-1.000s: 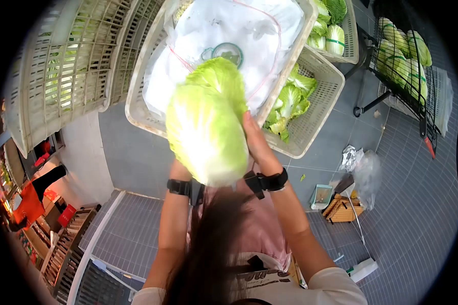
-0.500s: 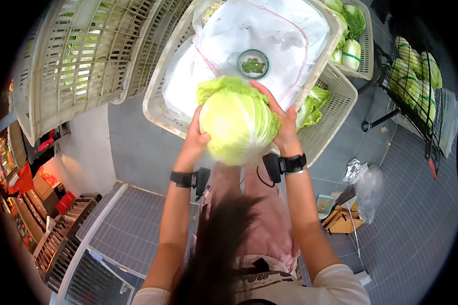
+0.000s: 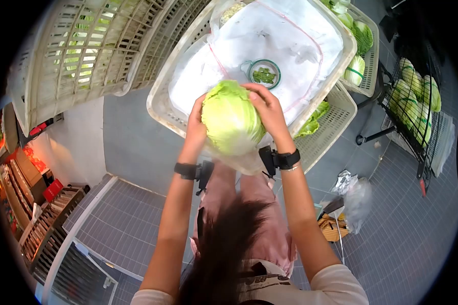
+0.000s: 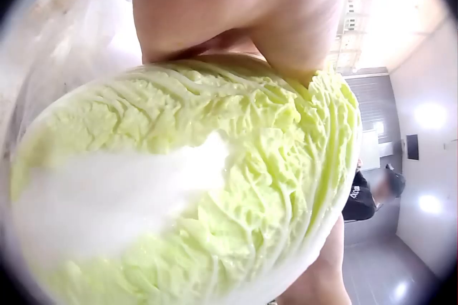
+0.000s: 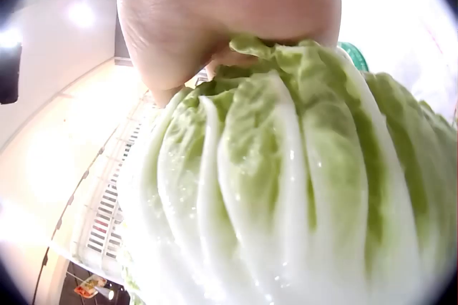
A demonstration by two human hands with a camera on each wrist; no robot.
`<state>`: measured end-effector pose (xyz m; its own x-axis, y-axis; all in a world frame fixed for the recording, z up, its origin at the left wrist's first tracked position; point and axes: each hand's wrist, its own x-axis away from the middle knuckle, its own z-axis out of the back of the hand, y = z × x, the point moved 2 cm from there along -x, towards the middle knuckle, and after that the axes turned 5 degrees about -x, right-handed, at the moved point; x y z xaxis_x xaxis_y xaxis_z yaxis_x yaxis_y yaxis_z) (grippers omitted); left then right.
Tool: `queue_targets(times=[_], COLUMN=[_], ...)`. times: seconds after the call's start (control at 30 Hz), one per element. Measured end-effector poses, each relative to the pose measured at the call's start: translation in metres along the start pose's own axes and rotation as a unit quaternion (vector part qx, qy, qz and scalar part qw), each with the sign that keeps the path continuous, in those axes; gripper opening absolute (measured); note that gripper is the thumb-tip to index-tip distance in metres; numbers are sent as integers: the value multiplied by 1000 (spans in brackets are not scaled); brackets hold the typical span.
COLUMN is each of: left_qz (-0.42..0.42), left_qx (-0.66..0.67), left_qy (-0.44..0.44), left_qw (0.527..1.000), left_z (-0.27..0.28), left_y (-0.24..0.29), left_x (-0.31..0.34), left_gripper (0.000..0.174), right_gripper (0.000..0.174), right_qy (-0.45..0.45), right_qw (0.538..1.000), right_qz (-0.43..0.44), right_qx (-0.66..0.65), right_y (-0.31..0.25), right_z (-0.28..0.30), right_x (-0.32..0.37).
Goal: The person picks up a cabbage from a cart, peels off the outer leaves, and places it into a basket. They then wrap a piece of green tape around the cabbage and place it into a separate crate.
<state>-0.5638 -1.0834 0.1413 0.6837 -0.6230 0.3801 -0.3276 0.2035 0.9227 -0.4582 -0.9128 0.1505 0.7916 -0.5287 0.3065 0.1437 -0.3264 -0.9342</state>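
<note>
A pale green napa cabbage point(image 3: 231, 119) is held up in front of the body, near the front edge of a plastic-lined crate. My left hand point(image 3: 196, 122) grips its left side, and my right hand point(image 3: 269, 112) holds the upper right, fingers bent over the leaves. Crinkled leaves of the cabbage point(image 4: 236, 176) fill the left wrist view below the left hand point(image 4: 236, 12). White ribs show on the cabbage point(image 5: 286, 176) under the right hand point(image 5: 229, 12) in the right wrist view. Its underside and some fingertips are hidden.
The large crate point(image 3: 160, 109) has a white plastic lining point(image 3: 300, 56) and a green-rimmed ring point(image 3: 278, 76) with leaf scraps inside. Another crate point(image 3: 336, 124) holds loose leaves. Slatted crates point(image 3: 122, 56) stand at left. A black wire cart point(image 3: 417, 142) carries banded cabbages at right.
The cabbage has been tilted and turned between both hands, from lengthwise to a rounder view, then rotated further. The right hand has shifted up over its top. The crates sit further right in view.
</note>
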Motion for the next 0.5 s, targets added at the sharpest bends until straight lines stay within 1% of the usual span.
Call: queue_targets(times=[0.1, 0.13, 0.17, 0.23, 0.27, 0.37, 0.4, 0.5], left_qz=[-11, -16, 17, 83, 109, 140, 127, 24], left_qx=[-21, -34, -30, -17, 10, 30, 33, -37], left_qy=[18, 24, 22, 16, 9, 42, 46, 119], left_qw=[1000, 999, 999, 996, 994, 989, 990, 992], left_z=[-6, -6, -3, -2, -1, 12, 13, 15], left_y=[-5, -6, -8, 1, 6, -3, -2, 3], left_x=[-7, -15, -25, -45, -53, -71, -69, -43], left_gripper=[43, 42, 41, 40, 40, 39, 38, 38], right_gripper=[32, 32, 32, 30, 32, 36, 31, 22], right_qy=[14, 24, 61, 133, 173, 189, 172, 176], right_qw=[999, 998, 990, 956, 936, 889, 858, 822], right_qz=[29, 46, 70, 119, 124, 98, 96, 52], right_qx=[13, 39, 104, 234, 282, 407, 475, 539], right_y=[-6, -3, -2, -2, 5, 10, 11, 15], right_z=[9, 14, 20, 35, 45, 54, 54, 58], right_x=[6, 5, 3, -6, -14, -43, -52, -73])
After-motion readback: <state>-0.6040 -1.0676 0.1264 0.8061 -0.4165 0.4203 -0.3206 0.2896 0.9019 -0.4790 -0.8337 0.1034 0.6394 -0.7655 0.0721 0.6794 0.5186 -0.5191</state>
